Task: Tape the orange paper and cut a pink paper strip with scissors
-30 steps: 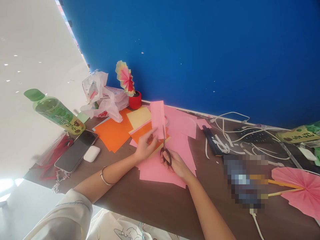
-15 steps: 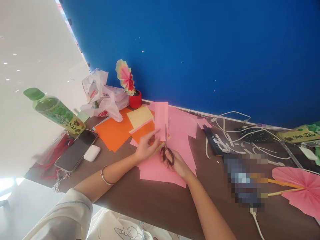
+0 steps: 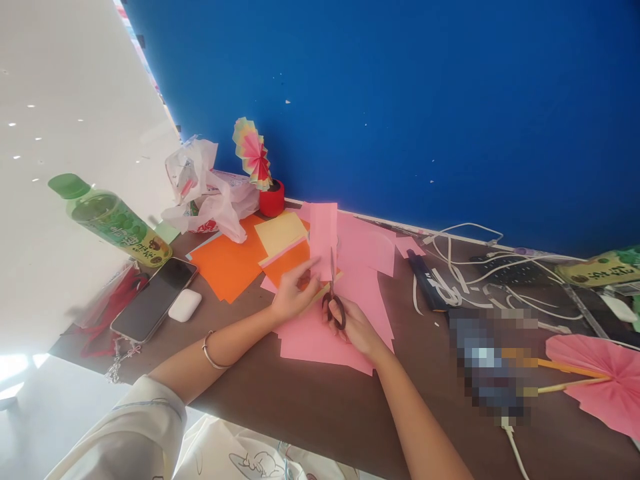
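Observation:
My left hand (image 3: 299, 290) pinches the lower left edge of a narrow pink paper strip (image 3: 324, 230), which stands up above the desk. In my right hand (image 3: 353, 323) is a pair of scissors (image 3: 333, 305), with fingers through the dark handles. Their blades point away from me and lie along the strip's lower right edge. Beneath both hands spread several pink paper sheets (image 3: 320, 343). Orange paper (image 3: 225, 270) and a pale yellow sheet (image 3: 280, 235) lie to the left of the strip.
A green-capped bottle (image 3: 115, 223), a phone (image 3: 154, 299) and a white earbud case (image 3: 185, 305) are on the left. Behind stand a plastic bag (image 3: 220, 200) and a red pot (image 3: 271, 199) with a paper fan. Cables (image 3: 463, 267) and a pink fan (image 3: 607, 383) lie right.
The scissor handles have drawn closer together in my right hand. My left hand keeps its pinch on the pink strip; the view has shifted very slightly.

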`<state>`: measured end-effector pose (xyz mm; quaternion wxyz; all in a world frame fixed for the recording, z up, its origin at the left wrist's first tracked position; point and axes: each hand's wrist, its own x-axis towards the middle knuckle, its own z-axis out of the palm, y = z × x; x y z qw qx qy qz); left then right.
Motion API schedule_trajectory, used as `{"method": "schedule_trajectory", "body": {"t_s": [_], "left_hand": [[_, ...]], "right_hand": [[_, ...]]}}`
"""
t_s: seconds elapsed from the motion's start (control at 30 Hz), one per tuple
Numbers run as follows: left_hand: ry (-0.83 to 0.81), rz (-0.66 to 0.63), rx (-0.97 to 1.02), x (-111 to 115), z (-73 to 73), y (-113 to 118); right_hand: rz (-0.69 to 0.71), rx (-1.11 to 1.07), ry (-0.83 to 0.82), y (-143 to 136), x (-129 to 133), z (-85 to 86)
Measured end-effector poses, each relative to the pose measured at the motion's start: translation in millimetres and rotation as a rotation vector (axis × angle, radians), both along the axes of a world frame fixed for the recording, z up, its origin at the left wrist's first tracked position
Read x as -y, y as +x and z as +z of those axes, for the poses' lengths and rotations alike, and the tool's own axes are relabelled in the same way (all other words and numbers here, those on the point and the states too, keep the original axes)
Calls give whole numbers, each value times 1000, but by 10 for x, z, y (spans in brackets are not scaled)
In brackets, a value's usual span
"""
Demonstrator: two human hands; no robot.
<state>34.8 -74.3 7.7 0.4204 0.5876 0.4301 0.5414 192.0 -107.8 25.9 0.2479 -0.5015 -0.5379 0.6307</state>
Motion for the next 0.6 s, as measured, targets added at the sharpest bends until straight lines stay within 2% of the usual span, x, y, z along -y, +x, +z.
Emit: {"method": "schedule_trajectory", "body": {"t_s": [0.27, 0.6], "left_hand": [[-10, 2, 11, 21, 24, 7], [-11, -55, 44, 37, -32, 33]], "right_hand": [[-13, -12, 17, 4, 3, -38], [3, -39, 44, 16, -9, -54]]}}
